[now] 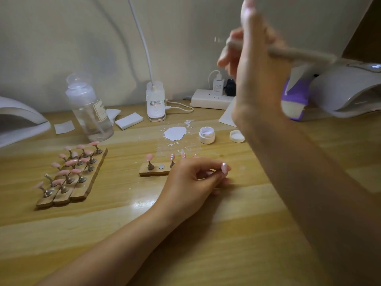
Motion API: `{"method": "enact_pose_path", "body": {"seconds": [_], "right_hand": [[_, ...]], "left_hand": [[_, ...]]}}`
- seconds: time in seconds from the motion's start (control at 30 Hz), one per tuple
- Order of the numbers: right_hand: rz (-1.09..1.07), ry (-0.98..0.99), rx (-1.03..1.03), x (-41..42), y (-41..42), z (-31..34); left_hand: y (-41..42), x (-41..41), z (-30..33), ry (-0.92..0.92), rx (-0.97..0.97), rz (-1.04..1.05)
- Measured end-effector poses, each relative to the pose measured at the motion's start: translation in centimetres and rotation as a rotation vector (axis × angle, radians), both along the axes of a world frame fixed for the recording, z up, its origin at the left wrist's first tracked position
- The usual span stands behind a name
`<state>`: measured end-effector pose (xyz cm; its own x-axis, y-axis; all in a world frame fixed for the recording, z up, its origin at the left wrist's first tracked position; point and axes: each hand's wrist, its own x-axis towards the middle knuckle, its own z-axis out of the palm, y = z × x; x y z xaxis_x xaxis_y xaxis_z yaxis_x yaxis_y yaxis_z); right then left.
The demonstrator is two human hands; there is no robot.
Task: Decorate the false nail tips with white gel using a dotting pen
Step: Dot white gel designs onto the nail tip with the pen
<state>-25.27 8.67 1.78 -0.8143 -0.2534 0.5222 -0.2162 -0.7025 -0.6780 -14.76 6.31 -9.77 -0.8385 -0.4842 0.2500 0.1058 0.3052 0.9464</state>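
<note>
My right hand [253, 65] is raised high above the table, blurred, and grips a pale dotting pen [299, 54] that points across to the right. My left hand [198, 180] rests on the table with fingers curled, covering the right end of a small wooden holder [153, 171] that carries pink false nail tips [149, 156] on metal stands. Whether it grips the holder I cannot tell. An open jar of white gel [206, 135] stands behind, its lid [237, 136] beside it. A puddle of white gel [175, 133] lies on clear film.
Three more wooden holders [72, 188] with several pink tips lie at the left. A clear pump bottle [90, 112], white pads [128, 120], a lamp base [155, 102], a power strip [210, 99] and two nail lamps [18, 118] [350, 89] line the back of the table.
</note>
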Motion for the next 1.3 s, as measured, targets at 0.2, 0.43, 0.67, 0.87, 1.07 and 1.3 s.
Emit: {"method": "enact_pose_path", "body": {"seconds": [0.2,0.43,0.67,0.87,1.07,1.3], "right_hand": [[0.039,0.331,0.111,1.5,3.1,-1.2],[0.033,0.129,0.408,0.2,6.9,-7.4],[0.127,-0.029,0.474,0.6,7.0,-10.1],[0.174,0.027,0.470,0.4,6.9,-10.5],[0.171,0.051,0.533,0.5,6.8,-10.5],[0.183,0.049,0.551,0.4,6.8,-10.3]], "left_hand": [[0.1,0.0,0.1,-0.002,0.034,-0.004],[0.0,0.0,0.2,0.006,-0.020,0.003],[0.1,0.1,0.2,-0.002,-0.056,0.003],[0.3,0.1,0.5,0.020,-0.073,-0.038],[0.3,0.2,0.5,0.014,-0.085,-0.064],[0.3,0.1,0.4,0.018,-0.079,-0.063]]}}
